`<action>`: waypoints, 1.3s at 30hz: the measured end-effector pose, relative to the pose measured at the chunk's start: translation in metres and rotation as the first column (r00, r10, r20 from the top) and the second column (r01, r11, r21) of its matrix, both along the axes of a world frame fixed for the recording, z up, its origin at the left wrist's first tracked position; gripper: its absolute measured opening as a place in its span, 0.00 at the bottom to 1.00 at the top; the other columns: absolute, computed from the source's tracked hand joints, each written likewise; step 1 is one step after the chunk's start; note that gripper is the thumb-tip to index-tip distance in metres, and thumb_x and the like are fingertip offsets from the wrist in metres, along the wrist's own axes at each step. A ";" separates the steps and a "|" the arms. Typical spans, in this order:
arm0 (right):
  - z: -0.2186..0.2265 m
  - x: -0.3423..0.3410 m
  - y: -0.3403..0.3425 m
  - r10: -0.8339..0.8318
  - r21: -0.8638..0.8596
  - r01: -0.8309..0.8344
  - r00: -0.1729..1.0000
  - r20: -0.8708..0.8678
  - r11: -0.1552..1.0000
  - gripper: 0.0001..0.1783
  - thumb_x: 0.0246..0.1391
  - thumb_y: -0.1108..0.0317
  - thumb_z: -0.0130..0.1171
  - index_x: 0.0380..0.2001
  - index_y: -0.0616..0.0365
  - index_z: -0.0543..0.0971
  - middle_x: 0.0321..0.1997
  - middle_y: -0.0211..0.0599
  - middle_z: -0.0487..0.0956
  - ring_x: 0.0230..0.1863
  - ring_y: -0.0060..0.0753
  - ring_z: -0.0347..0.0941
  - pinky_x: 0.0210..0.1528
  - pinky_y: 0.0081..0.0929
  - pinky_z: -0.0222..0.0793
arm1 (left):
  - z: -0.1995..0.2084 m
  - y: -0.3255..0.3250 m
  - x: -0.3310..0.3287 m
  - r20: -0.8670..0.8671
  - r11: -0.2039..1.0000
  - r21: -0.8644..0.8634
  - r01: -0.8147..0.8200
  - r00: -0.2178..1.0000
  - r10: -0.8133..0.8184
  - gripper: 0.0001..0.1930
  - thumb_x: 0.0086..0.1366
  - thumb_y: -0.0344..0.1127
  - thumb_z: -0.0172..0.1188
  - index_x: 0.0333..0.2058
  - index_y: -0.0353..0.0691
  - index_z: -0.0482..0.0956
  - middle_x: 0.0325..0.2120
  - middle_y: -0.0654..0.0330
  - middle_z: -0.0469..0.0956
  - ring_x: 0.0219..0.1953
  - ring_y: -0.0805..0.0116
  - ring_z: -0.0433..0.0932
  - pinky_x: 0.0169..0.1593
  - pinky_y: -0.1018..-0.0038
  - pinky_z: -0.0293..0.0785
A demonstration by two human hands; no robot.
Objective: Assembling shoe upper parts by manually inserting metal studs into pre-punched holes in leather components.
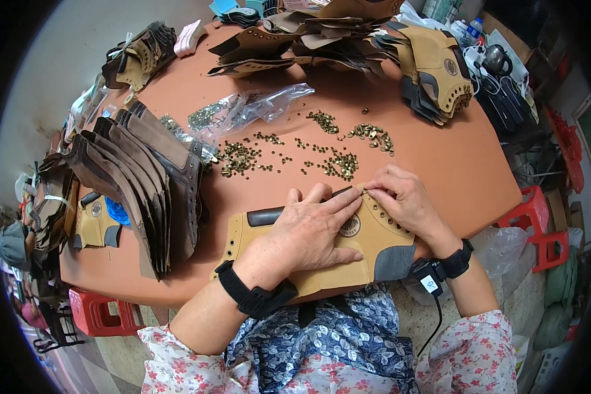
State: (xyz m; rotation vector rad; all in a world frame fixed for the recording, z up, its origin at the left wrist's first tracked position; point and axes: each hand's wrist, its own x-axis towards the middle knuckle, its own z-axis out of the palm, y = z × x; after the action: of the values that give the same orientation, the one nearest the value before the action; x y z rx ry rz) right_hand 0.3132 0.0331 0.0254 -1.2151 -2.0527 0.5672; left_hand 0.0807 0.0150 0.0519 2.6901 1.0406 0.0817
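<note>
A tan shoe upper (302, 284) with a dark grey toe patch, a dark collar strip and a round emblem lies at the table's near edge. My left hand (312, 230) rests flat across it, fingers spread and pressing it down. At its top corner, beside a row of brass eyelets, the thumb and forefinger of my right hand (404, 200) are pinched together. Whatever is between those fingertips is too small to make out. Just beyond the upper, loose brass eyelets (340, 164) are scattered in several small heaps.
Brown uppers (138, 177) stand stacked on the left. More brown pieces (308, 46) lie at the back, with tan uppers (433, 65) at back right. A clear plastic bag (256, 108) holds more eyelets. Red stools (535, 223) stand by the table's right edge.
</note>
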 end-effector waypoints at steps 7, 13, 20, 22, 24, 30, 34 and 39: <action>0.000 -0.001 0.007 -0.021 -0.020 0.022 1.000 0.018 1.000 0.05 0.52 0.73 0.60 0.32 0.62 0.82 0.30 0.44 0.77 0.34 0.47 0.77 0.37 0.35 0.72 | 0.000 -0.001 0.001 0.003 1.000 0.015 -0.004 1.000 0.004 0.46 0.56 0.68 0.59 0.65 0.42 0.66 0.67 0.63 0.62 0.56 0.56 0.66 0.53 0.58 0.64; 0.004 -0.001 0.005 0.000 -0.038 -0.001 1.000 -0.006 0.999 0.05 0.52 0.73 0.61 0.32 0.62 0.82 0.30 0.44 0.77 0.33 0.47 0.77 0.37 0.35 0.72 | 0.000 0.000 0.001 0.000 0.999 0.033 0.001 1.000 -0.001 0.46 0.56 0.68 0.59 0.65 0.42 0.66 0.67 0.63 0.62 0.56 0.56 0.66 0.52 0.58 0.64; 0.001 -0.001 0.008 0.038 0.014 -0.039 0.999 0.020 0.999 0.05 0.51 0.74 0.61 0.31 0.63 0.81 0.30 0.45 0.77 0.33 0.49 0.76 0.37 0.36 0.72 | 0.002 0.001 0.002 -0.012 1.000 0.013 0.009 1.000 -0.009 0.45 0.56 0.68 0.59 0.65 0.43 0.66 0.67 0.64 0.61 0.56 0.56 0.66 0.52 0.58 0.64; 0.002 -0.001 0.009 0.043 0.018 -0.043 0.998 0.038 0.999 0.05 0.51 0.74 0.61 0.31 0.64 0.81 0.30 0.45 0.77 0.33 0.49 0.76 0.37 0.36 0.72 | 0.001 0.000 0.002 0.010 1.000 0.023 0.006 1.000 -0.006 0.45 0.56 0.68 0.59 0.65 0.43 0.66 0.68 0.65 0.61 0.56 0.56 0.66 0.52 0.58 0.64; 0.004 -0.001 0.010 0.044 0.013 -0.045 0.997 0.059 0.999 0.05 0.51 0.74 0.61 0.31 0.63 0.81 0.30 0.45 0.77 0.33 0.49 0.76 0.37 0.36 0.72 | 0.001 0.000 0.002 -0.003 1.000 0.016 0.003 1.000 -0.003 0.45 0.56 0.68 0.59 0.65 0.43 0.66 0.68 0.65 0.61 0.56 0.56 0.65 0.52 0.57 0.64; 0.009 -0.005 0.018 -0.001 -0.085 0.000 1.000 -0.013 0.996 0.06 0.52 0.71 0.61 0.32 0.61 0.83 0.30 0.44 0.78 0.33 0.49 0.76 0.37 0.37 0.71 | 0.005 0.001 0.003 -0.038 1.000 -0.029 -0.006 0.999 0.005 0.45 0.56 0.68 0.59 0.65 0.43 0.66 0.68 0.65 0.61 0.56 0.56 0.65 0.52 0.57 0.64; 0.003 -0.010 0.029 -0.016 0.033 0.014 0.998 0.060 0.999 0.06 0.53 0.71 0.61 0.33 0.61 0.83 0.30 0.42 0.77 0.32 0.44 0.76 0.36 0.34 0.70 | 0.002 0.000 0.003 -0.040 1.000 -0.013 -0.002 0.999 0.002 0.46 0.56 0.69 0.59 0.65 0.42 0.67 0.67 0.65 0.61 0.56 0.57 0.65 0.52 0.57 0.64; 0.005 -0.016 0.036 -0.034 0.119 0.013 0.984 0.177 0.993 0.05 0.53 0.72 0.61 0.30 0.62 0.82 0.29 0.42 0.76 0.32 0.46 0.75 0.35 0.36 0.70 | 0.003 0.001 0.003 -0.046 1.000 -0.006 -0.002 0.999 0.002 0.46 0.56 0.69 0.58 0.65 0.43 0.66 0.67 0.65 0.61 0.56 0.56 0.66 0.52 0.56 0.64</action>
State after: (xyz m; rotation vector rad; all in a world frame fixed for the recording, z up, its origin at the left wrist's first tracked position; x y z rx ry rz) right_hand 0.2971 0.0693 0.0302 -1.2571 -2.1840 0.3303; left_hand 0.0840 0.0155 0.0545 2.6982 1.0550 0.0166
